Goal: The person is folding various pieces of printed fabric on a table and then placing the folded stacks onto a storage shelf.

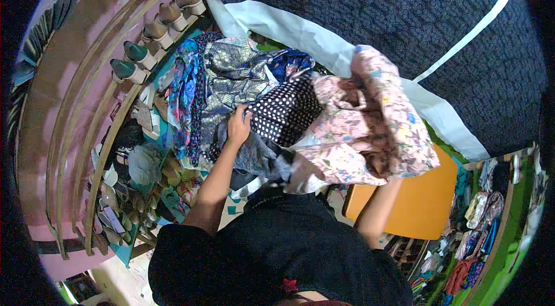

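The pink floral garment (370, 127) was spread at the end of the right forearm (376, 213), its upper part raised in a thick fold. It covered the right hand entirely, so whether those fingers were clenched on it or loose could not be told.

The left hand (238, 125) lay well to the left of that garment, at the left edge of the black-and-white polka-dot cloth (280, 112) – its fingers were bent against the fabric there, though whether they pinched it or only pressed on it was unclear. The polka-dot cloth ran from beside this hand rightward to the pink garment, filling the space between. Dark grey cloth (263, 156) hung just below and right of the left hand; beyond the fingertips lay a grey-and-gold patterned garment (228, 69) – rumpled, on the heap of clothes.
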A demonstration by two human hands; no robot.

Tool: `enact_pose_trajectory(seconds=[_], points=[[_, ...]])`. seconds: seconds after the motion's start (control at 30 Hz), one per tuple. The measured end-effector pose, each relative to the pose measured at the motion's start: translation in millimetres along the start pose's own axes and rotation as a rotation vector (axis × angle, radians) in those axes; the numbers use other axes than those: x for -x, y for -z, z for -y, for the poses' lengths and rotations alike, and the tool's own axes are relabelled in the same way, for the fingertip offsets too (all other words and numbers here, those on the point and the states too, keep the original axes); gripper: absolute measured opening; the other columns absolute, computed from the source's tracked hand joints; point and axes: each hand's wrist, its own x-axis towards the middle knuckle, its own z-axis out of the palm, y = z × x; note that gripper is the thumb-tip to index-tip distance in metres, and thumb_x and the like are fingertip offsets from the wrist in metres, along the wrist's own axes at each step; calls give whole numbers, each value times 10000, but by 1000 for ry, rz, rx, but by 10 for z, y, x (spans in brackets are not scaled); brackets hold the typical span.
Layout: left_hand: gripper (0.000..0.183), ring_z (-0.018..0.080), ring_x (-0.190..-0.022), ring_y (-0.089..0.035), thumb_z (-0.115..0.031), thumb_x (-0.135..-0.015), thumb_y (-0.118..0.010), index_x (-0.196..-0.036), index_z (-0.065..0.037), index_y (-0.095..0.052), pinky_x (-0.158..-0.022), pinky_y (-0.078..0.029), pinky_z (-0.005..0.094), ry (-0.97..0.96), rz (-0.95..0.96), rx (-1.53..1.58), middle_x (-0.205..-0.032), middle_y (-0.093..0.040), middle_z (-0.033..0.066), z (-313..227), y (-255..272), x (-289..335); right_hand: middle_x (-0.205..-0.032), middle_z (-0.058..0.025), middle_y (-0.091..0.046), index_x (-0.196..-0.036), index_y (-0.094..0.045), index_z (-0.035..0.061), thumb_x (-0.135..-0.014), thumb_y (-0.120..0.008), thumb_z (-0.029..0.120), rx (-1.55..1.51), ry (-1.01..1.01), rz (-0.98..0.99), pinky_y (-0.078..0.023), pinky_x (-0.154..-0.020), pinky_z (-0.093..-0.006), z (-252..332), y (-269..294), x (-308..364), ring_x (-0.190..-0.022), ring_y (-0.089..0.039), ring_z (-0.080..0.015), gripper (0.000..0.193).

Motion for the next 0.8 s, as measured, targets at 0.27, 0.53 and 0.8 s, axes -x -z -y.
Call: enact_pose_trajectory(seconds=[0.27,0.53,0.8], points=[[278,320,-833,-526,-169,-823,-495,-1010,34,-459,-757,-404,378,-140,-194,231,-917,-536,191,-563,294,40,-1061,-137,-560,-1158,-465,-6,-830,-434,243,-105,122,-113,-477,-787,-363,109,729,331,-908,-569,-249,413],[261,378,-817,-513,-109,-726,-540,-931,51,-511,-813,-389,428,-633,-746,118,-894,-542,208,-1040,996,-784,-1071,-142,-553,-1162,-463,-2,-839,-416,259,-191,222,-203,-474,-789,-379,-147,823,421,-921,-563,-257,418],[580,459,-1249,-56,-413,-744,-584,-1220,-136,-406,-873,-63,713,435,-112,-882,-1331,-273,168,-1016,1128,-1505,-1080,-146,-546,-1166,-461,2,-848,-397,275,-296,334,-295,-472,-792,-394,-91,1098,510,-935,-557,-265,424]])
